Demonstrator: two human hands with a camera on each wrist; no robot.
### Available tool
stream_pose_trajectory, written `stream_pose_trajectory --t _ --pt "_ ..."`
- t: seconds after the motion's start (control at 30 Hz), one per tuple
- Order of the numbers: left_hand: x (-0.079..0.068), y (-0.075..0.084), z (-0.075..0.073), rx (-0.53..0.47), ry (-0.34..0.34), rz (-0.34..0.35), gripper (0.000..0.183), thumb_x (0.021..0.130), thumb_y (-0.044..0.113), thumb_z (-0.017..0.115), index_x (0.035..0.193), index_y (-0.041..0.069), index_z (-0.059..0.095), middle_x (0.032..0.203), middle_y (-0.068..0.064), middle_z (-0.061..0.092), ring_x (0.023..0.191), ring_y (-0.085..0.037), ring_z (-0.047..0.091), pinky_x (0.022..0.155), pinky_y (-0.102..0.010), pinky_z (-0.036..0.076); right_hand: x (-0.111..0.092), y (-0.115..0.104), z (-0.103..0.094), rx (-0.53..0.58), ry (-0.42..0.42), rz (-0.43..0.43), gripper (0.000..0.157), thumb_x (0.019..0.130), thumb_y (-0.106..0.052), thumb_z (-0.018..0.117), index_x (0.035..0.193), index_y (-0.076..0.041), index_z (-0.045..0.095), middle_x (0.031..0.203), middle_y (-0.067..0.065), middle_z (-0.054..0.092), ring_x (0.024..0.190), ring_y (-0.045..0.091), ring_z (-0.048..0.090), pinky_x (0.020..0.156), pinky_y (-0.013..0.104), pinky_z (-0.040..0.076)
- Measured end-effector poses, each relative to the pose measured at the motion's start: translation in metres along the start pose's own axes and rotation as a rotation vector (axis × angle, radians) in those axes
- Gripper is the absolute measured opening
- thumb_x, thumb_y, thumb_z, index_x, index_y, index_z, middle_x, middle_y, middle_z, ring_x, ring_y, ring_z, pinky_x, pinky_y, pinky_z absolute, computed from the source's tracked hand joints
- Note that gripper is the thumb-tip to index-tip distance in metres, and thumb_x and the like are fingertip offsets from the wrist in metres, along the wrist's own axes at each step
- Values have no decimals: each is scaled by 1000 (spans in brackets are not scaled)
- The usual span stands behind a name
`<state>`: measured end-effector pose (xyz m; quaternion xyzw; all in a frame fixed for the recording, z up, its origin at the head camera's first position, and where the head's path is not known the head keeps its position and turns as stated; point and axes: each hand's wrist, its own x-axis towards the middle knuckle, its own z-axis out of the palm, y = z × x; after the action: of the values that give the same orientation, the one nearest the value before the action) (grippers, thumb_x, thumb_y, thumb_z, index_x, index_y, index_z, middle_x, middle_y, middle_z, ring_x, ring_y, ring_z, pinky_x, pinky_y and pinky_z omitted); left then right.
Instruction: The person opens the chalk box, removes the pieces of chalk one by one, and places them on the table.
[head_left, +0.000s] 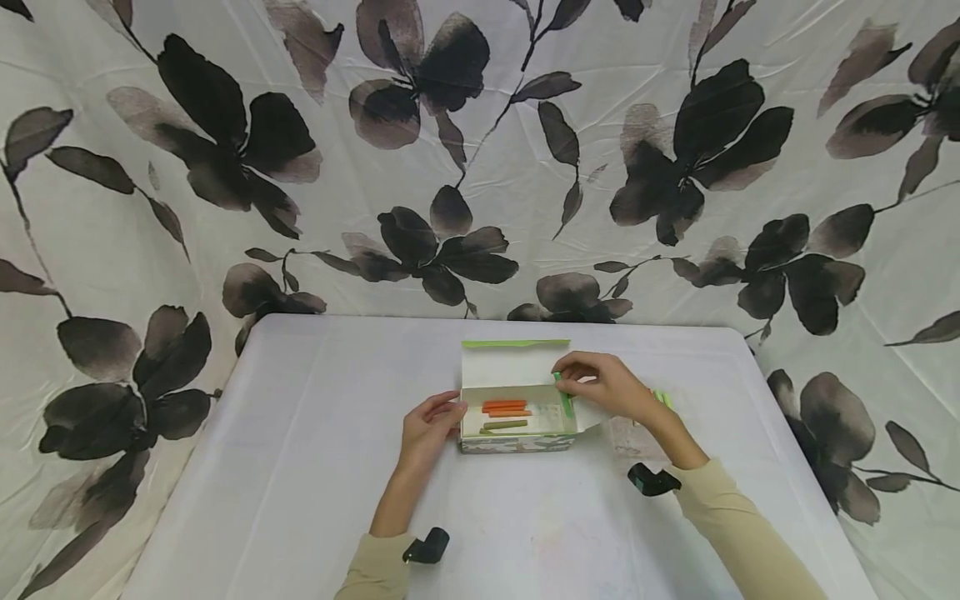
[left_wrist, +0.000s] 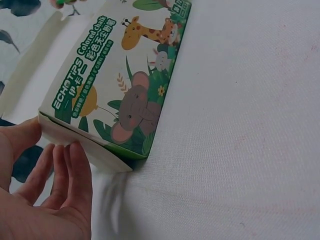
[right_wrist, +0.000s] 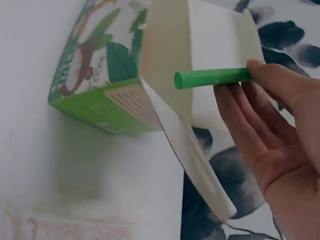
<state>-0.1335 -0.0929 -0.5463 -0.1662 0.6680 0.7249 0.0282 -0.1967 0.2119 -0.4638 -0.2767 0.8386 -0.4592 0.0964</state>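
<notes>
An open chalk box [head_left: 517, 446] stands on the table with its lid raised; its printed front shows an elephant [left_wrist: 136, 107] and a giraffe. Inside lie several orange chalk sticks [head_left: 506, 408] and olive-green chalk sticks [head_left: 506, 424]. My left hand [head_left: 432, 429] is at the box's left end, pinching the side flap [left_wrist: 90, 145] between thumb and fingers. Above the box's right end, my right hand [head_left: 606, 385] pinches a green chalk stick [right_wrist: 212, 77] by one end. That stick points away from the fingertips, over the box opening.
The right side flap [right_wrist: 195, 155] sticks outward. Light green sticks [head_left: 663, 398] lie beyond my right forearm, partly hidden by it. A pinkish chalk-smudged patch [head_left: 633, 439] marks the white table [head_left: 322, 467]. Behind hangs a flowered cloth [head_left: 540, 208].
</notes>
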Motion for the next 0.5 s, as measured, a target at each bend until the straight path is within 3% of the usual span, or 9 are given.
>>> stream_pose_trajectory --t 0.27,0.5 --pt "-1 2 1 3 -12 -10 42 93 16 79 130 1 67 105 -7 69 84 -13 66 70 -25 58 -18 3 -30 105 57 98 31 98 -16 72 125 0 67 113 11 70 100 21 69 85 28 57" --pt "0 2 1 -4 -3 -15 41 92 16 80 128 2 69 103 -7 69 85 -17 67 69 -23 57 -35 10 -53 221 94 150 35 100 -14 70 128 4 62 116 21 68 98 20 72 86 38 61"
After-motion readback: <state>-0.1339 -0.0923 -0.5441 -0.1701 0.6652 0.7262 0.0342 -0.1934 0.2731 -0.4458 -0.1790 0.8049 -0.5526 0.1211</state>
